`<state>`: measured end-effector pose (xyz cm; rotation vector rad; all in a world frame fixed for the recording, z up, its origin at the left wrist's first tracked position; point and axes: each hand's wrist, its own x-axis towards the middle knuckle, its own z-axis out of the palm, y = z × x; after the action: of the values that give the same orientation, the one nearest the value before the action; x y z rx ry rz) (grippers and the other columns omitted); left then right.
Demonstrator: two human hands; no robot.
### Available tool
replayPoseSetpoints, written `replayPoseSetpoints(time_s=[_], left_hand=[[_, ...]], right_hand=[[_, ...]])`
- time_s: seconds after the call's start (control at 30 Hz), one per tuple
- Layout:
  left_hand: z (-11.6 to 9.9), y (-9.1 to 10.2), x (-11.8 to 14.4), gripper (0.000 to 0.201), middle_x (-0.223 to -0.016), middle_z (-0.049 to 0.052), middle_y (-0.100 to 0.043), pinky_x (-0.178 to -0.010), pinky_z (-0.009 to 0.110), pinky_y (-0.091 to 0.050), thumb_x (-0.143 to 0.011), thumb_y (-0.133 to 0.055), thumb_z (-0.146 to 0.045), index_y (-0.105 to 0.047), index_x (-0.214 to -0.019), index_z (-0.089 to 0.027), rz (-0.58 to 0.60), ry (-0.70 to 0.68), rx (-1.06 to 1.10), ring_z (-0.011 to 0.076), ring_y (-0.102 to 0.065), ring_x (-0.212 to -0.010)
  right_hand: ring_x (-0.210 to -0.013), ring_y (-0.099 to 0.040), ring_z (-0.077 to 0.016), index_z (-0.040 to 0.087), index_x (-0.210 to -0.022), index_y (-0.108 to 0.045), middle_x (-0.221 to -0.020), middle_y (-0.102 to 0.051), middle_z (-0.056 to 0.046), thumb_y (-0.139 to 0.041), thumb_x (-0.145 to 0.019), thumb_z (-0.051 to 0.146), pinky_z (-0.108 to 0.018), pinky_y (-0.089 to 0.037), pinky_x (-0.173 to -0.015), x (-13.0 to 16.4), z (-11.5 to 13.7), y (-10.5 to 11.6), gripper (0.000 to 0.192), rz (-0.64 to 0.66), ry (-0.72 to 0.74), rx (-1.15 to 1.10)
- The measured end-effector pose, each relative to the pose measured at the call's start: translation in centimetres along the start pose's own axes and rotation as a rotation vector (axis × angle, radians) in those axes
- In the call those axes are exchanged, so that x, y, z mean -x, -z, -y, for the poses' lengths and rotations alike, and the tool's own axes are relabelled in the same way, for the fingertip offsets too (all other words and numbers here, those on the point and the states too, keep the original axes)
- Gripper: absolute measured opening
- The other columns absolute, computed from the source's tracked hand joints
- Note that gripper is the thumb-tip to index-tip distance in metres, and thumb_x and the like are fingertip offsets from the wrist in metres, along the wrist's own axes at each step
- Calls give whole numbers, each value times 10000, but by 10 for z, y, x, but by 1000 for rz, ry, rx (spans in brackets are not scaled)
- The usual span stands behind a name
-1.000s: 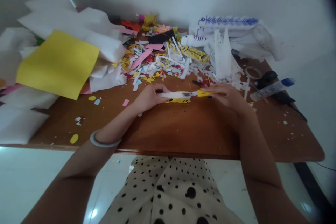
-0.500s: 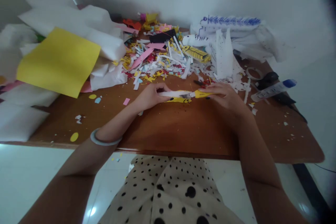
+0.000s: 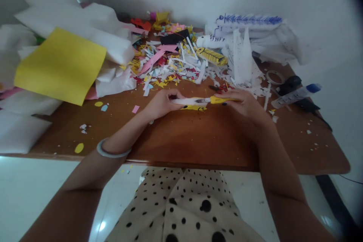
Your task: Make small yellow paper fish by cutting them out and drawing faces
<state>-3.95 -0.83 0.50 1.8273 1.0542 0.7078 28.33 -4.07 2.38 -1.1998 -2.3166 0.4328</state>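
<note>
Two hands meet at the middle of the desk [image 3: 181,140]. The left hand [image 3: 161,104] is clenched on the end of a white strip [image 3: 185,101], pinning it low over the wood. The right hand [image 3: 244,104] is closed around a yellow knife [image 3: 217,100], whose blade lies along the strip. Under the strip sits a yellow piece [image 3: 195,108] with a smiley face, touching the desk.

Between the hands and the near edge the wood is bare, giving open room for both forearms. Behind the hands a heap of scraps [image 3: 170,66] crowds the far side up to the wall. At the left edge white sheets [image 3: 70,19] and a yellow sheet [image 3: 61,66] overhang the desk. Toward the right edge lie a tape roll [image 3: 273,78] and a glue tube [image 3: 295,95], well apart from the right hand. I can make out no boxes or trays; everything lies loose on the wood.
</note>
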Motion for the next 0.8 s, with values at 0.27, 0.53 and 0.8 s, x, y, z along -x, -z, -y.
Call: replayPoseSetpoints(time_s=[0.27,0.53,0.8], left_hand=[[0,0,-1,263,-883,39,-736,-750,272,-526,-677,-745,-327,-715,-875,-156,0,-14,15,160,-665,-791],[0,0,0,253,-909,51,-741,-771,281,-528,-679,-742,-335,-708,-852,-155,-6,-22,4,169,-670,-816],[0,0,-1,231,-889,31,-739,-768,273,-522,-667,-747,-313,-703,-840,-167,-7,-18,12,163,-669,-812]], right_hand=[[-1034,-652,-238,280,-1205,-690,-1119,-735,-53,-534,-931,247,-413,-489,-941,-3,7,0,317,-33,-8,47],[-1048,-658,-243,307,-1209,-686,-1129,-734,-35,-539,-927,231,-428,-489,-953,-2,4,0,326,-30,-21,61],[-995,-662,-247,290,-1185,-705,-1065,-743,-46,-542,-910,203,-430,-497,-928,-5,6,-2,331,-42,-24,43]])
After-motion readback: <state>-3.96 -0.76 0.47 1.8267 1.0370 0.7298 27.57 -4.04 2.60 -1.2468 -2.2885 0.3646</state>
